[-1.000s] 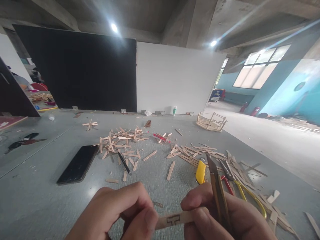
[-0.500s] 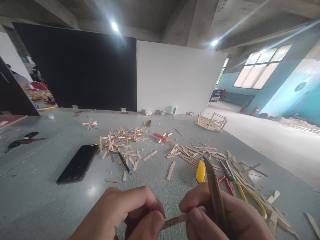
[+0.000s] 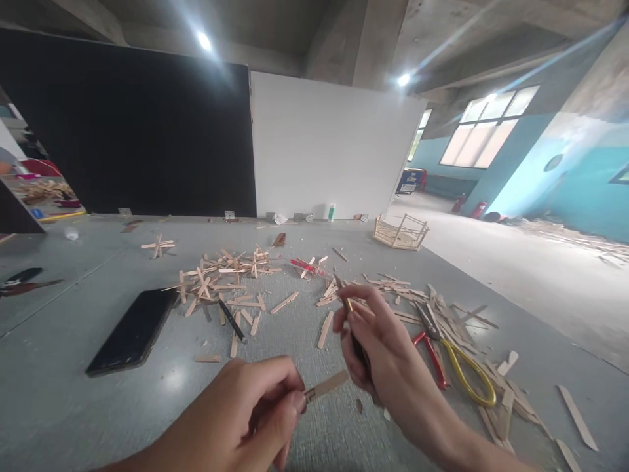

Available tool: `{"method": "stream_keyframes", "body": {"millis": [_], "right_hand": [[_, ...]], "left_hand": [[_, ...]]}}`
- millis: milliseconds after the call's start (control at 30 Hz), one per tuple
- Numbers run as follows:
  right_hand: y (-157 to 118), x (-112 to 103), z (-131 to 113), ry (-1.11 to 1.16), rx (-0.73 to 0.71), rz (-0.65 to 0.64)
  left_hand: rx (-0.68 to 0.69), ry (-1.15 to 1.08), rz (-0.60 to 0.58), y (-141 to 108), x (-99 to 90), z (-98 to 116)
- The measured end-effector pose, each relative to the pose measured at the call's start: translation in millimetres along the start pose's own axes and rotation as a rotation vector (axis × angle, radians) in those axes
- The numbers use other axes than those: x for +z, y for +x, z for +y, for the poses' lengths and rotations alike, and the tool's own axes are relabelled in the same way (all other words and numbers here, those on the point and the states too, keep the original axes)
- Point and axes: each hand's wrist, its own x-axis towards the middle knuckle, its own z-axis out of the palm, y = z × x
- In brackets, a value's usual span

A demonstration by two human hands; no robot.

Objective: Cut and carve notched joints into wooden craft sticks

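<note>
Between the thumb and fingers of my left hand (image 3: 260, 410) is a flat wooden craft stick (image 3: 329, 387), with dark line markings near my fingertips. Its free end points right, just below my other hand. My right hand (image 3: 376, 334) is closed around a knife (image 3: 348, 304); the narrow tip points up and away, and most of the handle is hidden in my palm. Right of that hand lie pliers with one red and one yellow handle (image 3: 455, 367). Beyond both hands, loose craft sticks (image 3: 230, 272) lie in a heap.
A black phone (image 3: 132, 331) and a black pen (image 3: 232, 320) lie to the left. Farther back stand a small stick frame (image 3: 401, 233) and a green-and-white glue tube (image 3: 331, 212). Black (image 3: 167, 131) and white (image 3: 329, 144) panels rise behind the table.
My right hand has let go of the craft stick and moved up and away with the knife, covering where the yellow cutter lay. The left hand keeps the stick. The view has shifted right.
</note>
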Motion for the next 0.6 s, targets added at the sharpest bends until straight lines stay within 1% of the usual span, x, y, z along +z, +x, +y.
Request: {"method": "stream_keyframes", "body": {"millis": [100,167,200,267,333,400,467,533,600], "right_hand": [[14,-16,13,0.126,-0.026,0.02],[14,-25,25,0.152,-0.013,0.03],[12,-29,33,0.115,0.006,0.034],[3,-33,49,-0.007,0.059,0.04],[-7,-35,64,-0.109,0.12,0.023],[-17,-35,76,-0.124,0.179,-0.032],[-24,-36,83,-0.114,0.217,-0.122],[-29,-37,87,-0.133,0.222,-0.215],[-33,-37,88,-0.159,0.24,-0.28]], "left_hand": [[-0.053,-0.056,-0.174,13,7.4,-21],[-0.121,-0.076,-0.224,21,18.2,-41],[-0.144,-0.091,-0.18,24,24.3,-51],[-0.169,-0.142,-0.22,29,35.0,-68],[-0.183,-0.2,-0.252,33,41.4,-78],[-0.171,-0.214,-0.272,36,42.7,-82],[-0.143,-0.192,-0.289,37,40.8,-82],[-0.133,-0.183,-0.306,37,38.0,-80],[-0.154,-0.184,-0.33,38,36.0,-79]]}}
